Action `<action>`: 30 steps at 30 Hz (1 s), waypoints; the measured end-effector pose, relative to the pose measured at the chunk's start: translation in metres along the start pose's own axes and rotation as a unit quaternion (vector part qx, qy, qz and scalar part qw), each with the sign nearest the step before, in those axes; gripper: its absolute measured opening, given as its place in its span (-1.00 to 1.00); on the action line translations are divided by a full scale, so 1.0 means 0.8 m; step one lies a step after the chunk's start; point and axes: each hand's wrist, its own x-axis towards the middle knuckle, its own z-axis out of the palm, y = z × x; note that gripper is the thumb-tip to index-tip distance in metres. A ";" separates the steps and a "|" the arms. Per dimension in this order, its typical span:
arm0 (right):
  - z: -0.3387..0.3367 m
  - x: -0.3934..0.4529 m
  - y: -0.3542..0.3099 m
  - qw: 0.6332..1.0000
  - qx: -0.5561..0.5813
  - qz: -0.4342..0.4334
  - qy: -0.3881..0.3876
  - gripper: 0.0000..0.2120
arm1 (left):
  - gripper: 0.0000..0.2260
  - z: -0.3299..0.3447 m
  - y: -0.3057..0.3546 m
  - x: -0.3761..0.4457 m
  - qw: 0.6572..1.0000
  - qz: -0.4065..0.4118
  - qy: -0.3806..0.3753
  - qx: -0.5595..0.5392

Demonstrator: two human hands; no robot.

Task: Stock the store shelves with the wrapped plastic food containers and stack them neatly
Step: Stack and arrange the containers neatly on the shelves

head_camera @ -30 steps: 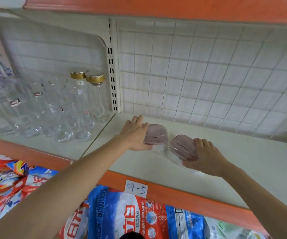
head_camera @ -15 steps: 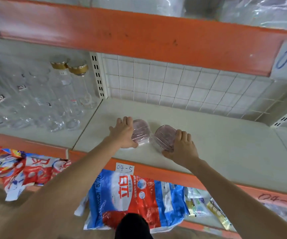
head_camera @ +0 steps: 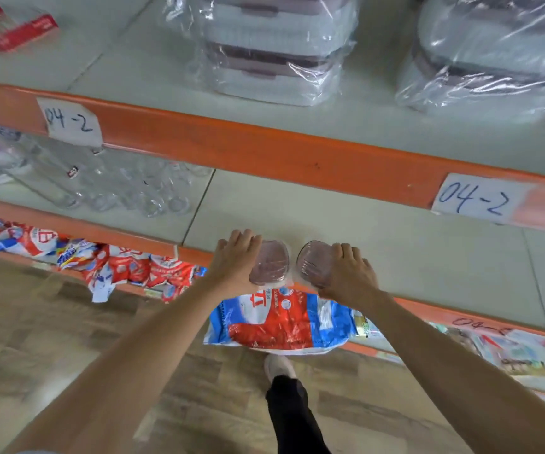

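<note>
**Two pink tubs at the front edge of the middle shelf**

Looking down at orange-edged shelving here. The left hand [head_camera: 236, 260] and right hand [head_camera: 346, 275] are each on their own small wrapped container, side by side right at the front edge of the middle shelf [head_camera: 395, 244]. The left tub [head_camera: 272, 262] and right tub [head_camera: 312, 262] are pinkish, sealed in clear film, and sit just beside each other with a thin gap between. Left hand lies along the outer side of its tub, fingers mostly straight and pointing toward the back of the shelf; the thumb is hidden, so I can't tell how firmly it's got hold. Right hand has its fingers draped over the top of its tub, lightly curled round it.

Further left on the same shelf there's a cluster of clear glasses [head_camera: 127, 188], lying blurry in this view. The shelf above carries bigger wrapped containers: one stack [head_camera: 271, 50] near the middle and another [head_camera: 494, 50] toward the right. Two paper tags reading 04-2 [head_camera: 69, 122] are stuck on that upper shelf's orange front edge. Below, a red-and-blue bag [head_camera: 281, 319] pokes out from the bottom shelf, over a wood-look floor [head_camera: 51, 339].
</note>
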 end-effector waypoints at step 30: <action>-0.265 -0.255 -0.179 0.944 0.013 -0.295 0.148 -0.12 | -0.07 -0.313 -0.070 -0.368 0.975 -0.117 0.188 0.026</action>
